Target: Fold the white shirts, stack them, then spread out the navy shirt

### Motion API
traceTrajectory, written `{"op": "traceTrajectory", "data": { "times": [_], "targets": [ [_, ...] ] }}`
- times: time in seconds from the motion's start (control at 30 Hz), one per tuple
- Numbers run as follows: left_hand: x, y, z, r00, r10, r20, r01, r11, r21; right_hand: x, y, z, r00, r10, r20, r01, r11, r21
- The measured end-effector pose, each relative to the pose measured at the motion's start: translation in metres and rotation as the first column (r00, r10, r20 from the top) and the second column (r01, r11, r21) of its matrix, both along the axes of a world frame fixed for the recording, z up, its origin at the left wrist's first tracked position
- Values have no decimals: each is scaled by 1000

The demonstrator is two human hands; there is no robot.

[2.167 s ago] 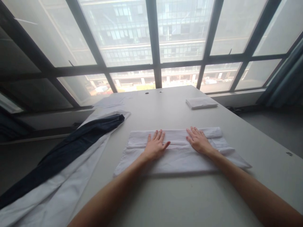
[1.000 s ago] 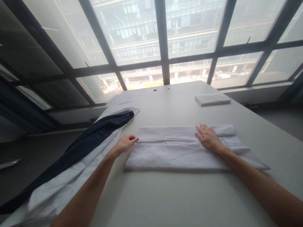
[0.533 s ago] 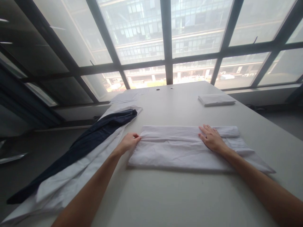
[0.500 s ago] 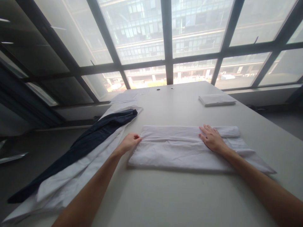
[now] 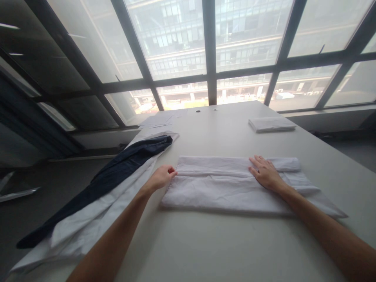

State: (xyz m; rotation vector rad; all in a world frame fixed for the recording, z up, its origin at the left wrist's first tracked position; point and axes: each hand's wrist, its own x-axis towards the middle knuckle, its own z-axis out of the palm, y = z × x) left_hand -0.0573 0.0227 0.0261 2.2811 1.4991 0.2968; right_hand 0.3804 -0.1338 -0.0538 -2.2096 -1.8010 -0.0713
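A white garment [image 5: 211, 192], folded into a long flat strip, lies across the table in front of me. Its exact kind does not show. My left hand [image 5: 163, 177] is closed in a pinch on the garment's left edge, near the crease that runs along its length. On the right part of the cloth my right hand [image 5: 266, 172] lies flat, palm down, fingers slightly apart. Beyond that hand the garment's right end spreads out to a loose pointed corner. The underside of the folds is hidden.
A dark navy garment [image 5: 126, 172] and white cloth [image 5: 102, 215] lie along the table's left edge. A folded white cloth [image 5: 272, 124] rests at the far right of the white table [image 5: 217, 244]. Paper sheets [image 5: 155, 120] lie at the back left, before tall windows.
The whole view has shifted slightly, so everything sits a little further right. Both hands keep their places on the garment.
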Motion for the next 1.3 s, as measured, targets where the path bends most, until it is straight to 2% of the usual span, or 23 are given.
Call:
{"op": "traceTrajectory", "data": {
  "times": [0.1,0.17,0.27,0.3,0.37,0.43,0.5,0.57,0.67,0.77,0.83,0.9,1.0,1.17,1.23,1.3],
  "targets": [
    [-3,0,-6,998,-3,-64,1,999,-34,0,0,1,1000,-4,-2,4,1000,-6],
    [-1,0,-12,993,32,-111,-33,999,-4,-1,0,1,1000,-6,-5,6,1000,-12],
    [9,-4,-19,987,110,-116,-85,975,204,-1,0,1,1000,-9,-4,9,1000,-17],
    [14,-7,-21,991,99,-86,-70,954,292,-1,0,2,1000,-9,-1,9,1000,-15],
    [24,-14,-25,999,-25,-47,41,919,392,-1,0,2,1000,-9,5,9,1000,-8],
    [33,-22,-29,978,-188,-95,210,910,358,-1,0,2,1000,-12,10,12,1000,-5],
    [39,-27,-33,946,-263,-191,306,918,252,-1,0,0,1000,-12,12,12,1000,-3],
    [40,-30,-36,928,-256,-271,309,934,178,-2,0,-1,1000,-8,9,8,1000,-1],
    [38,-30,-37,920,-204,-334,268,951,157,-3,1,1,999,2,-37,-2,1000,16],
    [36,-27,-37,913,-183,-364,251,956,150,4,1,14,975,19,-222,6,994,108],
    [37,-25,-35,912,-167,-374,236,960,148,17,-1,28,923,18,-385,77,970,231],
    [44,-24,-31,918,-140,-370,215,961,171,35,-6,43,861,-17,-508,215,918,333],
    [70,-30,-19,928,-172,-330,249,946,208,69,-17,55,794,-125,-595,405,839,364],
    [155,-69,2,870,-451,-199,484,858,170,119,-37,51,743,-310,-593,567,762,313],
    [192,-90,0,829,-540,-143,558,813,168,134,-45,48,725,-377,-576,599,758,258],
    [223,-108,-9,793,-598,-116,608,773,180,143,-52,46,712,-434,-551,611,770,183]
  ]
}}
